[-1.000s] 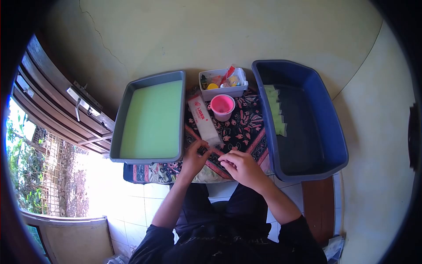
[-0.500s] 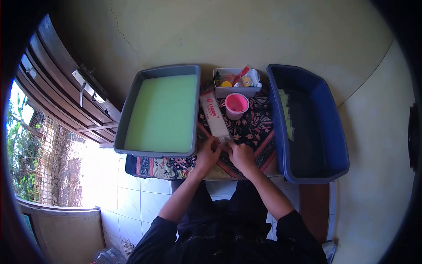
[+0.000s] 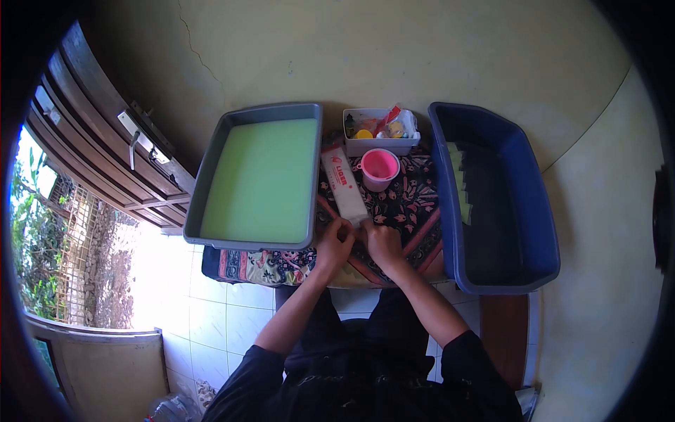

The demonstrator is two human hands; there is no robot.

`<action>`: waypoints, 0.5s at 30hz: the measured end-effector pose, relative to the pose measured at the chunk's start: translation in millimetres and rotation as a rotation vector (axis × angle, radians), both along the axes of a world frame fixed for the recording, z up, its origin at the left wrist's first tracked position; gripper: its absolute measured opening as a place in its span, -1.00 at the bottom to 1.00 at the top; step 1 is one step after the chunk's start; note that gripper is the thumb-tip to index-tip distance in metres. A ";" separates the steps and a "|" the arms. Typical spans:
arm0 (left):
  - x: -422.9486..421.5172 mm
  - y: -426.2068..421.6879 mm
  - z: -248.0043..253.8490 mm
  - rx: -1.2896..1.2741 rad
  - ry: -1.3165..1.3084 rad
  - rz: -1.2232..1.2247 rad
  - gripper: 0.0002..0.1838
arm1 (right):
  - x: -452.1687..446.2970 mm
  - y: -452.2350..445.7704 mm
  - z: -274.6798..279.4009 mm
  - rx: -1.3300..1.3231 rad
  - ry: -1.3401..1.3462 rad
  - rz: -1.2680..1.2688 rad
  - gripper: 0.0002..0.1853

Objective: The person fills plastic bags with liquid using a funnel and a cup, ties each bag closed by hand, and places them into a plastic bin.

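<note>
A long white plastic packet (image 3: 344, 184) with red print lies on the patterned cloth, its near end between my hands. My left hand (image 3: 335, 243) is closed in a pinch at the left of that end, thumb and forefinger together. On the other side, my right hand (image 3: 384, 246) has its fingers curled and pressed on the clear plastic there. The exact grip is partly hidden by the fingers. Just beyond the hands stands a pink cup (image 3: 380, 169), beside the packet.
A grey tray (image 3: 318, 176) of pale green liquid stands at the left. At the right is a deep blue tub (image 3: 460, 260) with several small green-filled plastic pouches (image 3: 460, 186) along its left side. A white box (image 3: 382, 145) of small items sits at the back. The cloth (image 3: 404, 200) covers the table.
My hands stay at the packet's near end, with only slight finger movement. The whole view shifts a little; trays, cup and box keep their places.
</note>
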State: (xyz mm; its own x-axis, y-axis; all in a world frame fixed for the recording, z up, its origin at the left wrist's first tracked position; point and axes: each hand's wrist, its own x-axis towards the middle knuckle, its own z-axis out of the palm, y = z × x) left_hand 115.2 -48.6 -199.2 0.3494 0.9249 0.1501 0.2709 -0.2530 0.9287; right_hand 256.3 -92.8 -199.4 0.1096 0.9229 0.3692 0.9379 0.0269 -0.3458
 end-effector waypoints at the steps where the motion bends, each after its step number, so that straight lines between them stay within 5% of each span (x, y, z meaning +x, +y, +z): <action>1: -0.5 -0.9 2.6 -0.010 0.015 -0.009 -0.83 | -0.6 -1.7 0.6 -0.002 0.002 0.000 -0.83; 7: 5.4 -0.8 15.1 0.268 0.096 -0.123 -0.62 | -2.8 -14.6 8.1 0.097 0.138 0.016 -0.91; 15: 9.0 3.9 5.9 0.291 0.155 -0.137 -0.65 | -11.5 -59.7 36.3 0.207 0.504 0.067 -0.93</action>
